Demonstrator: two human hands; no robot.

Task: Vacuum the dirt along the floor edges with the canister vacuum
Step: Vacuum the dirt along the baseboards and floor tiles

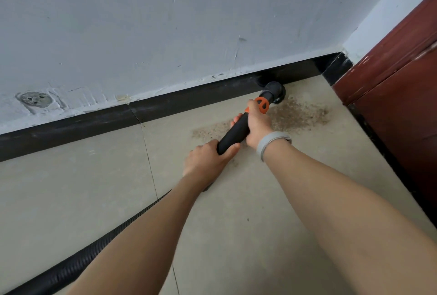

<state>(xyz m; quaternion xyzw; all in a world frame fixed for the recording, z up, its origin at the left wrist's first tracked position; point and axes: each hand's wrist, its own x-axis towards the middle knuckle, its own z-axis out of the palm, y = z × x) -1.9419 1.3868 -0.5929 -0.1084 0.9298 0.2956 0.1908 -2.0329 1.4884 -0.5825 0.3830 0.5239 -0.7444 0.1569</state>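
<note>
A ribbed black hose (pixel 78 261) runs over the floor (pixel 71 200) from the near left corner of the view, passes under the left forearm and is lost behind it. Both bare arms reach forward toward the far edge of the floor. The left hand (pixel 208 157) wraps its fingers and thumb round the near end of the black wand (pixel 234 132), knuckles up, wrist low near the tiles. Just beyond it the right hand (pixel 256 124) grips the same wand higher along, fingers curled over the top beside an orange collar (pixel 263 104); a grey wristband (pixel 272 144) circles that wrist. The wand slants up and away to a round black nozzle (pixel 274 91), which sits at the far edge of the floor, against or just beside the black skirting (pixel 165 105); dark on dark, so contact cannot be told. A patch of brown gritty dirt (pixel 300 113) lies on the tiles beside and behind the hands, spreading right of the nozzle toward the far right corner of the floor; part of it is hidden by the hands and wand. Above the skirting rises a scuffed pale wall (pixel 189 22) with a rough filled round patch (pixel 35 100) at its far left. A dark red door (pixel 397 96) stands along the right edge of the floor, cut off by the frame. The canister itself is out of view.
</note>
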